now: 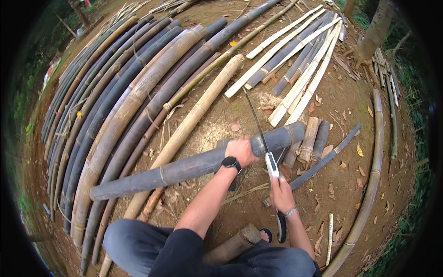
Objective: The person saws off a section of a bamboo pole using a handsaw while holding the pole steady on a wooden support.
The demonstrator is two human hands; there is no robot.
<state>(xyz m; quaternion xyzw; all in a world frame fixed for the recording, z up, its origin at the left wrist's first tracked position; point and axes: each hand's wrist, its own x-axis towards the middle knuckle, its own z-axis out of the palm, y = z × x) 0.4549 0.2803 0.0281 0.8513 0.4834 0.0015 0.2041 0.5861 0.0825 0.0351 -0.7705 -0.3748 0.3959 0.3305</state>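
Note:
A thick dark bamboo pole [194, 165] lies slantwise in front of me, its right end raised off the ground. My left hand [242, 151], with a black watch on the wrist, presses down on the pole with fingers curled over it; the fingertips are partly hidden. In my right hand [282, 196] is a hand saw [272, 167] with a white and black handle, the fingers wrapped round it. The saw's thin dark blade crosses the pole just right of my left hand, near its right end, and points away from me. Whether it has cut in cannot be told.
Long bamboo poles [124, 104] lie side by side on the left. Pale split strips [304, 90] are spread at the far right. Short bamboo pieces [308, 138] stand beyond the pole's end, a curved dark strip [327, 157] beside them. A long pole [369, 203] edges the right.

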